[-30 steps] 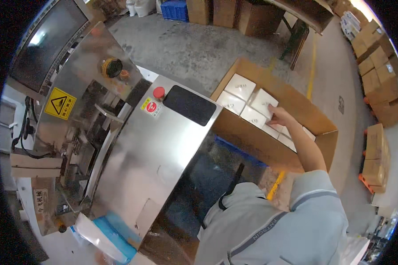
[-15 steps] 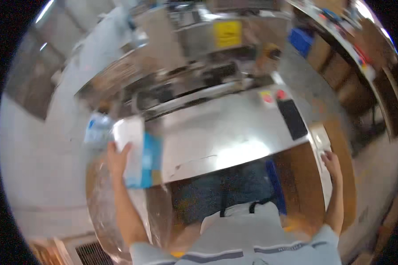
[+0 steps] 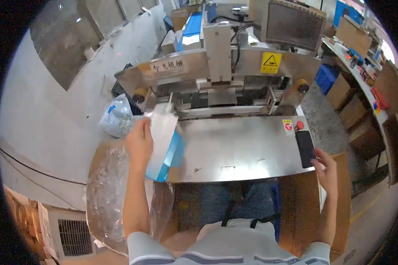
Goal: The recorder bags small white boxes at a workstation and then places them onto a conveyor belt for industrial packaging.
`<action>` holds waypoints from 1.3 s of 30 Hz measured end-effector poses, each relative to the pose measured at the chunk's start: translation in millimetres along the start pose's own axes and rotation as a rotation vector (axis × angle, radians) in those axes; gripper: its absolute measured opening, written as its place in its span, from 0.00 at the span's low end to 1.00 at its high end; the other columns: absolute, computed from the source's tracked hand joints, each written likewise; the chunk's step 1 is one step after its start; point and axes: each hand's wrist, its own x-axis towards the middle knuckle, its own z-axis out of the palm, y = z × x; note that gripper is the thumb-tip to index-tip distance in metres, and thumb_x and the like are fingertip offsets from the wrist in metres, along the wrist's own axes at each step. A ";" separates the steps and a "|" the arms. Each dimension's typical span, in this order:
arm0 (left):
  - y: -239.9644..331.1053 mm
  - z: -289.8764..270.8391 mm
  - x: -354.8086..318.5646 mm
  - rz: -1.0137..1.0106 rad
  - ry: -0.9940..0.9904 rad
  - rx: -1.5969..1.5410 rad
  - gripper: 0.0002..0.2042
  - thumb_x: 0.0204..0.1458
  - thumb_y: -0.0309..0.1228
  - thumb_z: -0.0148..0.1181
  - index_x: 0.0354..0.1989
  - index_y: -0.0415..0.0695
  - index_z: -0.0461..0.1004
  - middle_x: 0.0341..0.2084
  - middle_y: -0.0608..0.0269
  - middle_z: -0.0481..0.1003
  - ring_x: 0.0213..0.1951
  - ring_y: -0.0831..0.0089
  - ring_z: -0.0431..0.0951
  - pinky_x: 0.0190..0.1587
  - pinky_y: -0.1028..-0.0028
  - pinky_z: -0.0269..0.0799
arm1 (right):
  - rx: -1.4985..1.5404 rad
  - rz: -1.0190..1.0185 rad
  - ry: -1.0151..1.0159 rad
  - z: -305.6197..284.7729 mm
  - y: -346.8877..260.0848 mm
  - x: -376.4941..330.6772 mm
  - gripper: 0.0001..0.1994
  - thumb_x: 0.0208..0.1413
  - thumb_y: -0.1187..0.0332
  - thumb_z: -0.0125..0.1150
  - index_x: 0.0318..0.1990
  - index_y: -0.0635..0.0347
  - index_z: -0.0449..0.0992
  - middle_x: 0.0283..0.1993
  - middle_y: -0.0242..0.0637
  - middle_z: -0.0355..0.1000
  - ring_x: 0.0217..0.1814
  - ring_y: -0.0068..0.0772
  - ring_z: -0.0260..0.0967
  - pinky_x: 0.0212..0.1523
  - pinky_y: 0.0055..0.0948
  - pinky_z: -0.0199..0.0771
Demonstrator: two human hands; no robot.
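L hand [image 3: 140, 140] is clamped on a white and blue flat box [image 3: 163, 142], fingers wrapped round its left edge, holding it tilted over the near-left corner of the steel tabletop [image 3: 239, 148]. The box's blue side faces right and down, its white face up; its top end reaches toward the machine's feed slot, but I can't tell if it touches.

R hand [image 3: 326, 170] sits at the tabletop's near-right edge, just beside a black rectangular pad [image 3: 304, 148]. It looks to hold the edge of sth. thin and white, w/ fingers curled, but the grip is too small to tell for sure. The hands are well apart, one at each side of the tabletop.

Far of the pad: a red round button [image 3: 300, 125] and a small red-yellow label. A clear plastic bag [image 3: 106, 194] hangs near-left, under the L forearm. A crumpled blue-white bag [image 3: 116, 118] lies just left of the box. A brown carton [image 3: 305, 207] stands near-right, below the R hand. Far centre: the steel machine [image 3: 219, 66] w/ a yellow warning sticker [image 3: 270, 62] and a dark monitor [image 3: 292, 24] above it.
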 end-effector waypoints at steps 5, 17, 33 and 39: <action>95.8 0.5 -54.4 0.028 -0.451 -0.362 0.09 0.58 0.28 0.54 0.44 0.41 0.78 0.38 0.52 0.80 0.38 0.55 0.82 0.42 0.63 0.77 | 0.016 -0.451 -0.039 67.4 -115.3 31.6 0.34 0.47 0.69 0.73 0.64 0.61 0.65 0.67 0.45 0.62 0.67 0.42 0.62 0.64 0.36 0.64; 152.8 11.1 -133.0 -0.328 -0.764 -0.924 0.08 0.59 0.27 0.57 0.40 0.34 0.76 0.30 0.59 0.82 0.31 0.77 0.81 0.35 0.76 0.78 | 0.156 -0.543 -0.235 124.7 -132.1 18.4 0.08 0.58 0.67 0.62 0.31 0.61 0.80 0.26 0.42 0.75 0.27 0.45 0.74 0.29 0.36 0.72; 157.5 32.0 -135.1 0.125 -0.390 -0.457 0.16 0.53 0.27 0.62 0.50 0.41 0.74 0.42 0.51 0.79 0.37 0.60 0.80 0.40 0.68 0.76 | -0.002 -0.844 -0.114 123.2 -123.6 9.8 0.07 0.49 0.68 0.67 0.31 0.60 0.76 0.33 0.39 0.75 0.40 0.47 0.73 0.46 0.39 0.75; 165.7 31.9 -100.6 0.443 -0.750 -0.489 0.14 0.55 0.32 0.59 0.49 0.47 0.75 0.35 0.55 0.79 0.36 0.53 0.79 0.38 0.60 0.75 | -0.154 -0.853 -0.303 124.3 -114.3 9.5 0.07 0.50 0.67 0.65 0.33 0.60 0.75 0.32 0.43 0.75 0.41 0.47 0.74 0.52 0.43 0.72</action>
